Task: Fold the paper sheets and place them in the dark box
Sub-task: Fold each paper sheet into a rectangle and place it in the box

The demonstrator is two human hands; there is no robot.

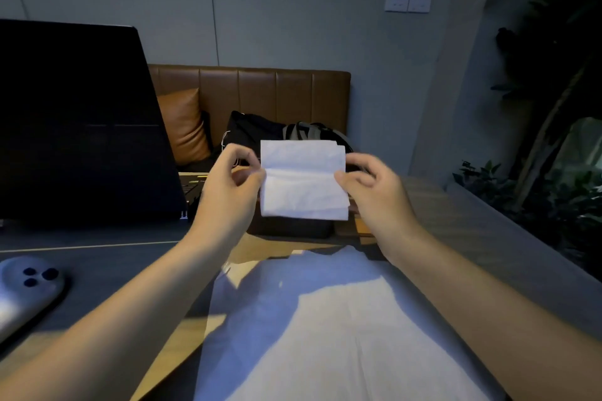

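Head view. A folded paper sheet [303,181], white, soft and faintly crumpled like tissue, is held upright in the air between the two hands, with a horizontal crease across its middle and layered edges showing at its top and right. The left hand [228,185] pinches the sheet's left edge between thumb and fingertips; the right hand [374,192] pinches the right edge the same way. The sheet hides most of the dark box [293,226], a low matt container with rounded corners that stands on the table just behind and below it; only the box's lower front wall shows. Nearer the viewer, between the forearms, flat unfolded paper sheets [325,329] lie on the table [456,221], whose surface is pale wood grain at the right and a grey mat at the left. An open black laptop [81,124], seen from the back of its lid, stands at the left. A grey rounded device with three dark buttons [29,286] rests at the near left edge. Beyond the table stands a brown ribbed leather bench [277,91] bearing a cushion [185,127] and dark bags [260,130]. Leafy plants [553,107] fill the right side, in shadow.
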